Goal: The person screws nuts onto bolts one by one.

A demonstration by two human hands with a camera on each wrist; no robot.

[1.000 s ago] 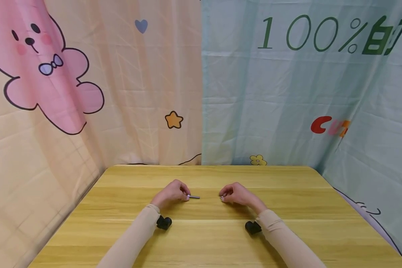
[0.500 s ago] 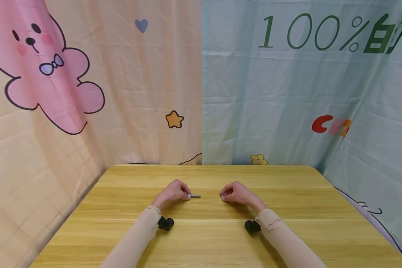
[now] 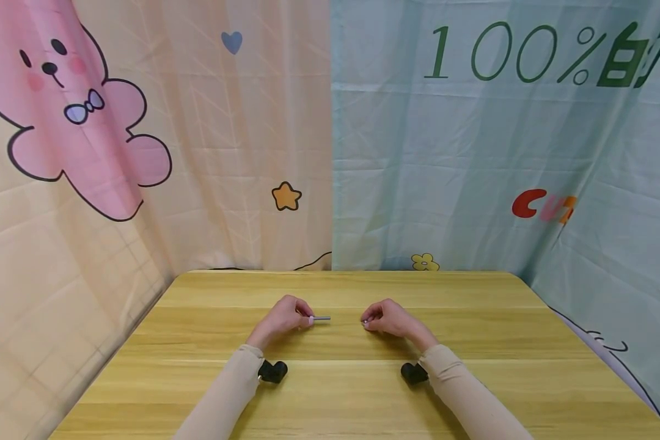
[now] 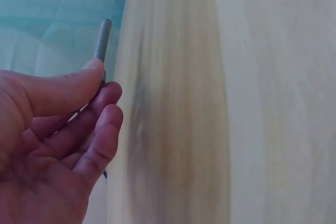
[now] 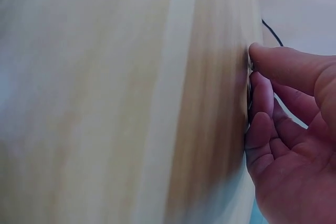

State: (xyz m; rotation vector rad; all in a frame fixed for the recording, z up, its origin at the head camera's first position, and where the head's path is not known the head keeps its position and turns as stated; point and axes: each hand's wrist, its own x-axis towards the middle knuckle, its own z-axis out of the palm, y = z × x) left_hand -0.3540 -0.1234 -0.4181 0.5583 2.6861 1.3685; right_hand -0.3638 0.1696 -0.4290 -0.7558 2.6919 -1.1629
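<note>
Between thumb and fingers, my left hand (image 3: pixel 284 316) pinches a grey metal bolt (image 3: pixel 322 318). In the left wrist view the threaded shank of the bolt (image 4: pixel 103 39) sticks out past the thumb tip, while its other end is hidden in the fingers. My right hand (image 3: pixel 392 318) pinches a small silvery nut-like piece (image 3: pixel 365 322), mostly covered by the fingertips. Only a dark sliver of it shows in the right wrist view, beside the thumb of the right hand (image 5: pixel 294 114). The two hands face each other, with a gap between the bolt and the piece.
Both hands are over a wooden table (image 3: pixel 341 397). Black wrist cameras (image 3: pixel 273 371) are strapped at the sleeves. A peach curtain (image 3: pixel 209 153) and a pale green curtain (image 3: pixel 418 153) hang behind the table and along its sides.
The left hand has tilted the bolt, so its free end sits slightly higher and a little further right. The right hand has hardly moved.
</note>
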